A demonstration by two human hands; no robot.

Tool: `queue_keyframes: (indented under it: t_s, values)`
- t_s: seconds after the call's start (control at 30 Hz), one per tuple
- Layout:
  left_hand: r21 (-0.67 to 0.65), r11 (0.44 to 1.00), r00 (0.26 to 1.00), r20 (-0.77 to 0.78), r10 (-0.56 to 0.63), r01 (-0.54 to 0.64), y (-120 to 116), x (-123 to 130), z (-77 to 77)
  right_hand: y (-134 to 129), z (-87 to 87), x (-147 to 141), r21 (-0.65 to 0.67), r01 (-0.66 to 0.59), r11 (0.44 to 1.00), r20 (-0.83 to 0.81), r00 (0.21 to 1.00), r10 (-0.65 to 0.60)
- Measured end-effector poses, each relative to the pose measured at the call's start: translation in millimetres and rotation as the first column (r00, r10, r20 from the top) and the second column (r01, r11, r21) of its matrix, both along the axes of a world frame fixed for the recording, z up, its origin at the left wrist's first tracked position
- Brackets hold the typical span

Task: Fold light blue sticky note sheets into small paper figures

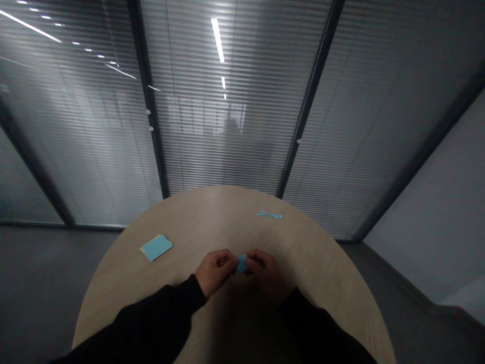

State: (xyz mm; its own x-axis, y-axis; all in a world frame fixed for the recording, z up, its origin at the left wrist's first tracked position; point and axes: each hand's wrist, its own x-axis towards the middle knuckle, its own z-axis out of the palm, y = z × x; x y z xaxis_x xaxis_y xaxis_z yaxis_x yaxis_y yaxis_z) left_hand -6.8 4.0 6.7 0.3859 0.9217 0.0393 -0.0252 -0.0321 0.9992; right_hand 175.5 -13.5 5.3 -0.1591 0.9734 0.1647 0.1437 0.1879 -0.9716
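My left hand (215, 272) and my right hand (267, 275) meet over the near part of a round wooden table (197, 222). Between their fingertips they pinch a small piece of light-blue paper (241, 263), partly hidden by my fingers. Its exact shape cannot be made out. To the left of my hands lies a pad of blue sticky notes (156, 247), with a yellow layer showing along one edge. Some torn light-blue paper scraps (269, 215) lie near the far edge of the table, beyond my right hand.
The table's curved edge runs around the far side, with a grey floor (49, 283) beyond it. Behind stand glass partitions with slatted blinds (227, 151) and dark frames. A pale wall (435, 202) rises at the right.
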Motion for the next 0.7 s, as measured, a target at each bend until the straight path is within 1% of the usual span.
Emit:
queue_keyframes:
  t_s: [0.1,0.17,0.23,0.3,0.4,0.47,0.57,0.7]
  values:
    - [-0.008,1.000,1.000,-0.004,-0.017,0.017,-0.5,0.8,-0.2,2.0,-4.2,0.7,-0.016,0.016,1.000,-0.060,0.998,-0.017]
    - [-0.019,0.999,0.999,0.009,-0.036,0.036,-0.4,1.6,-1.1,3.0,-6.5,1.7,0.023,0.036,0.999,-0.068,0.997,-0.034]
    - [-0.030,0.999,0.999,0.028,-0.043,0.044,0.4,1.9,-2.0,2.8,-7.4,2.5,0.103,0.049,0.993,-0.024,0.999,-0.047]
    - [-0.040,0.999,0.999,0.044,-0.031,0.033,2.1,1.6,-2.7,1.4,-6.4,2.6,0.181,0.041,0.983,0.054,0.997,-0.051]
    - [-0.080,0.997,0.997,0.070,0.016,-0.011,5.5,0.3,-3.0,-1.6,-2.5,2.2,0.288,-0.018,0.957,0.158,0.987,-0.029]
    - [-0.109,0.994,0.994,0.099,0.041,-0.031,7.0,-0.5,-2.7,-2.9,0.7,2.1,0.355,-0.059,0.933,0.192,0.981,-0.011]
    - [-0.131,0.991,0.990,0.136,0.035,-0.017,7.1,-1.0,-1.9,-3.7,4.8,2.1,0.406,-0.084,0.910,0.227,0.974,-0.011]
    - [-0.126,0.992,0.988,0.156,0.012,0.008,5.8,-0.9,-1.8,-4.4,7.3,1.5,0.425,-0.055,0.904,0.229,0.972,-0.048]
